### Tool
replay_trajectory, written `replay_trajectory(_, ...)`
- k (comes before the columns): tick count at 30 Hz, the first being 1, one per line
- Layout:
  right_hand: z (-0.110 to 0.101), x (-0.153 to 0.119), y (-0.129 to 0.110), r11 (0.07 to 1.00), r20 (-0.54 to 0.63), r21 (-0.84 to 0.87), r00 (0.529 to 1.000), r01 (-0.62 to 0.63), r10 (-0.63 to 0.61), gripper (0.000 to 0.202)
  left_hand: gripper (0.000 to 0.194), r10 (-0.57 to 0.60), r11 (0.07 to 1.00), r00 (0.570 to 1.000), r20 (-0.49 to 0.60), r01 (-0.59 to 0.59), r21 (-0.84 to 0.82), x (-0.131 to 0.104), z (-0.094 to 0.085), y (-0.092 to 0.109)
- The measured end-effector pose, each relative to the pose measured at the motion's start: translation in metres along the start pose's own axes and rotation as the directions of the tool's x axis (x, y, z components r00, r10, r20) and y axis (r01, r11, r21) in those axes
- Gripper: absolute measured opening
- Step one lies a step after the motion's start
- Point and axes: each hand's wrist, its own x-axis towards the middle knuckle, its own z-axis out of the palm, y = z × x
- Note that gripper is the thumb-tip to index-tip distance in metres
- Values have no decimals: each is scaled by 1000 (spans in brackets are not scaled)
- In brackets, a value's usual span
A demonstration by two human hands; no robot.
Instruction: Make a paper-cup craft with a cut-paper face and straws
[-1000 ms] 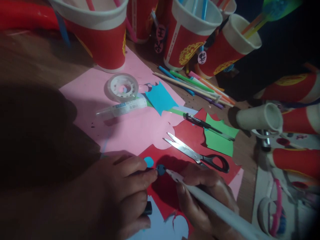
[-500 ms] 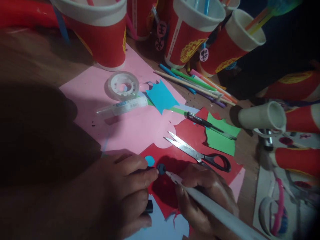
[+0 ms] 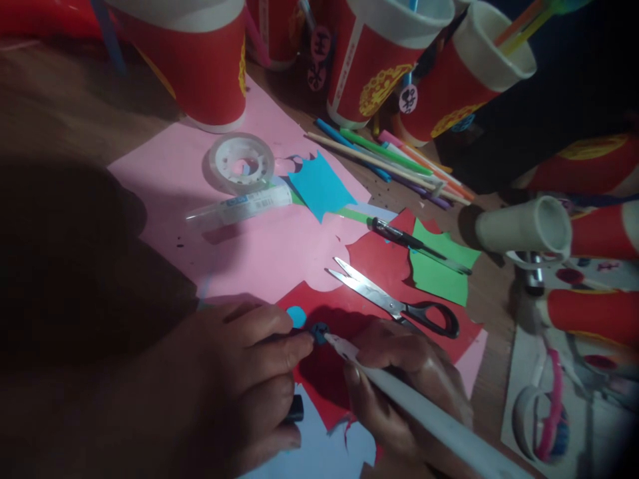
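My right hand (image 3: 404, 379) is closed around a white marker (image 3: 424, 406), whose tip meets a small blue paper disc (image 3: 320, 332) with dark strokes on it. The fingertips of my left hand (image 3: 264, 379) press at the disc's left edge. A black cylinder that looks like the marker's cap (image 3: 295, 408) juts out between the lower fingers of that hand. Just above the fingertips lies a plain blue paper disc (image 3: 296, 316). Red paper (image 3: 334, 392) is under both hands, and scissors (image 3: 382, 296) with black handles lie slightly open beyond them.
Pink paper (image 3: 259, 253) carries a tape roll (image 3: 241, 161) and a clear tube (image 3: 239, 207). A black pen (image 3: 414, 244) crosses green paper (image 3: 446, 266). Red-wrapped paper cups (image 3: 200, 66) stand at the back, near several coloured straws (image 3: 384, 154). A pale cup (image 3: 519, 226) lies at right.
The marker tip has shifted slightly on the disc, and fresh-looking dark strokes show there. Both hands keep their hold. The whole view has shifted a little.
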Motion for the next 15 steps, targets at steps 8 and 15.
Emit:
replay_trajectory(8, 2, -1, 1, 999, -43, -38, 999, 18, -19, 21, 30, -48, 998, 998, -27, 47, -38, 3, -1, 3)
replay_trajectory(15, 0, -3, -1, 999, -50, -35, 998, -29, 27, 22, 34, -64, 998, 997, -31, 63, -19, 4, 0, 4)
